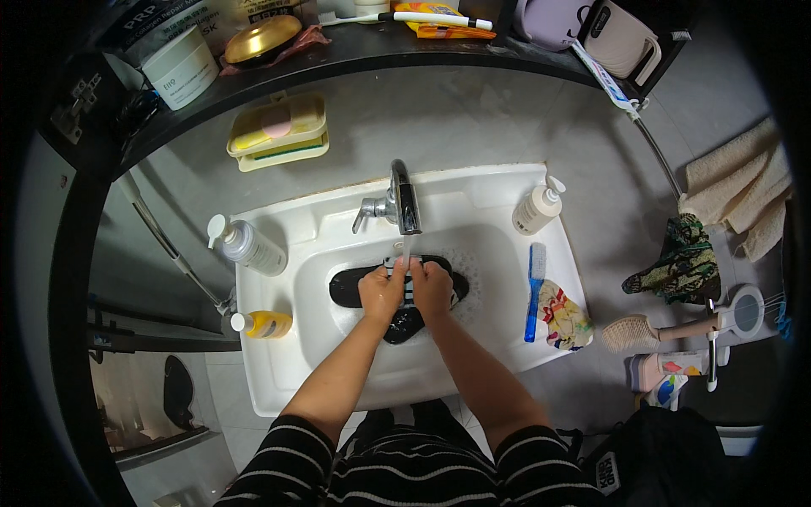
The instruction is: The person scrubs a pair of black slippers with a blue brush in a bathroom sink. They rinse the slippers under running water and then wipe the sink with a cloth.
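Under the running water of the faucet (404, 203), I hold a black slipper (344, 288) with white stripes on its strap, lying crosswise in the white sink (325, 258). My left hand (382, 293) is closed on the strap, and my right hand (432, 290) grips it just beside, the two thumbs close together. Partly hidden behind my wrists, another wet black piece (404, 324), seemingly a second slipper, lies nearer to me. Suds (473, 275) spread over the basin to the right of my right hand.
A blue brush (536, 291) and a patterned cloth (564, 319) rest on the sink's right rim, below a pump bottle (537, 208). On the left rim stand another pump bottle (252, 247) and a yellow bottle (263, 324). A black shelf (405, 57) runs overhead.
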The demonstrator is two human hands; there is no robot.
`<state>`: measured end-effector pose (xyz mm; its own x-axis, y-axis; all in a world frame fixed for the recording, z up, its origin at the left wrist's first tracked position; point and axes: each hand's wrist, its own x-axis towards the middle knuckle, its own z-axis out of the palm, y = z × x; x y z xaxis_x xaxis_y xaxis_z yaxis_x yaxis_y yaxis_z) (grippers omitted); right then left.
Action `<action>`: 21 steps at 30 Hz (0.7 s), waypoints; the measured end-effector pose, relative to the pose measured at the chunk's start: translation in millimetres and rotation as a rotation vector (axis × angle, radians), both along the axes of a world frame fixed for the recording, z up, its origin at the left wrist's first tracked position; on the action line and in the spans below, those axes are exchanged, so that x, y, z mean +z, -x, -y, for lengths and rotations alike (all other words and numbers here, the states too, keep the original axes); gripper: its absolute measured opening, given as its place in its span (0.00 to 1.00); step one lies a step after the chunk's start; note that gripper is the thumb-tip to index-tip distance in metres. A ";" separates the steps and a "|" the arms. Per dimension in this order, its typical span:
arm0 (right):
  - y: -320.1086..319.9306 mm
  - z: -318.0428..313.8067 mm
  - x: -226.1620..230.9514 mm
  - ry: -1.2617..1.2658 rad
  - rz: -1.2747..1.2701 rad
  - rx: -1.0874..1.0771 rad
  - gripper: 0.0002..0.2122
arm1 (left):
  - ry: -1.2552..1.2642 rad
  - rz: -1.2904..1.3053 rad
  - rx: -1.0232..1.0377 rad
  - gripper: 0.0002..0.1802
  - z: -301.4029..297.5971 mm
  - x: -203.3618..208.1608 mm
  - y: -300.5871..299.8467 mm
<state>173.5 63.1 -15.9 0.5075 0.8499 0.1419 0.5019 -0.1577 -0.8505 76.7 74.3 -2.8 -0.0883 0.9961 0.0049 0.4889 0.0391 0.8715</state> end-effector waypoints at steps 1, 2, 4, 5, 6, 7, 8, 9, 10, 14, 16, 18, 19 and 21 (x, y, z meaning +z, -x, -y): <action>-2.0 -2.8 -2.2 0.040 0.002 -0.045 0.20 | -0.006 0.037 -0.027 0.29 2.3 4.7 -6.5; -4.3 -7.1 -2.3 0.081 0.001 -0.087 0.21 | -0.012 0.070 -0.053 0.29 3.9 6.2 -8.7; -3.7 -13.1 -1.2 0.115 0.048 -0.110 0.21 | 0.033 0.155 -0.075 0.20 4.7 -14.7 -9.8; -2.4 -14.7 0.3 0.109 0.097 -0.090 0.21 | 0.020 0.323 -0.051 0.17 5.8 -27.8 -13.7; -0.9 -15.3 12.0 0.107 0.148 -0.075 0.20 | 0.012 0.494 -0.030 0.15 6.8 -14.1 -18.2; 0.0 -10.3 25.5 0.262 0.160 0.043 0.17 | 0.406 0.659 0.044 0.11 10.8 1.1 -13.8; 1.5 -10.6 22.4 0.129 0.150 0.073 0.16 | 0.458 0.848 0.050 0.10 7.0 10.1 -12.4; 3.2 -10.2 15.4 -0.003 0.140 0.103 0.15 | 0.509 1.036 0.056 0.10 2.7 16.0 -10.4; 3.3 -7.7 11.5 -0.136 0.129 0.133 0.15 | 0.560 1.224 0.063 0.09 -0.3 18.3 -6.2; 13.0 25.6 37.9 -0.219 0.654 0.435 0.18 | 0.873 1.631 0.079 0.15 -14.0 10.4 26.7; 12.4 19.3 38.3 -0.138 0.630 0.513 0.20 | 0.841 1.710 -0.073 0.23 -1.7 5.0 20.4; 5.3 0.5 35.1 0.008 0.627 0.545 0.20 | 0.795 1.833 -0.082 0.25 11.5 19.9 2.6; 0.0 -9.2 31.8 0.058 0.626 0.543 0.21 | 0.798 1.813 -0.080 0.30 15.8 33.0 -0.7; 1.7 -9.1 30.0 -0.055 0.602 0.568 0.23 | 0.799 1.793 -0.148 0.34 8.7 27.4 8.6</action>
